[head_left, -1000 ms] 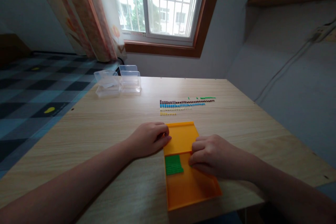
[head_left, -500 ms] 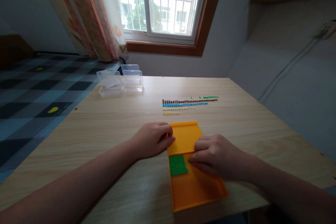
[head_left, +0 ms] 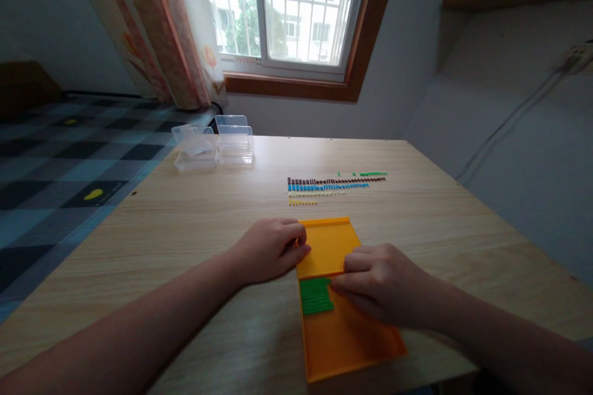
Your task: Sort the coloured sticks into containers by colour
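We were filling the orange tray (head_left: 345,336): our left hand (head_left: 273,250) clasped its rim (fingers curled), our right hand (head_left: 377,284) pressed closed fingertips against the green pieces (head_left: 316,296) inside, anything pinched hidden. Next needed fine alignment.

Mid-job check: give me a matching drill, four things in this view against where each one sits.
Things:
1. left hand
2. right hand
3. clear boxes
4. green block

Places:
A. far left of the table, near the curtain
B. inside the tray
C. against the tray's left edge
D. over the tray's right side, fingertips by the green block

Pairs: 1-C, 2-D, 3-A, 4-B
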### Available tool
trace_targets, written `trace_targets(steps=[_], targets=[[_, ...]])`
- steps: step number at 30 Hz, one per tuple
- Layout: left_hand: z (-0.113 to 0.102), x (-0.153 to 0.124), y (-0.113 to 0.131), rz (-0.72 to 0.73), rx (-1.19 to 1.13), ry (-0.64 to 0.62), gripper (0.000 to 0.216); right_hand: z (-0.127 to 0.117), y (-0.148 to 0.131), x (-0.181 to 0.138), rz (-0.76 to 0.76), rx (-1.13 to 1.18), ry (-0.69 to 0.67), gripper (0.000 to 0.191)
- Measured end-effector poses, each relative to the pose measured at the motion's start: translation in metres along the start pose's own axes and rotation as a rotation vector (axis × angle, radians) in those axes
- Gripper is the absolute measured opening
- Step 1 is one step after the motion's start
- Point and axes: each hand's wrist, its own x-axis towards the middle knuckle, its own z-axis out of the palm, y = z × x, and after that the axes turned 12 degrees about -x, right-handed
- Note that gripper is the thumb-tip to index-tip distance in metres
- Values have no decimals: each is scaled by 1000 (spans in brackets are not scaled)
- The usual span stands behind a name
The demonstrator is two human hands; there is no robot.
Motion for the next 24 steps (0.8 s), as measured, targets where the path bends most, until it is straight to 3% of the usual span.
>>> trace_targets(steps=[24], targets=[[0,0,0,5,16,-5,14,8,-3,3,57,15,4,28]])
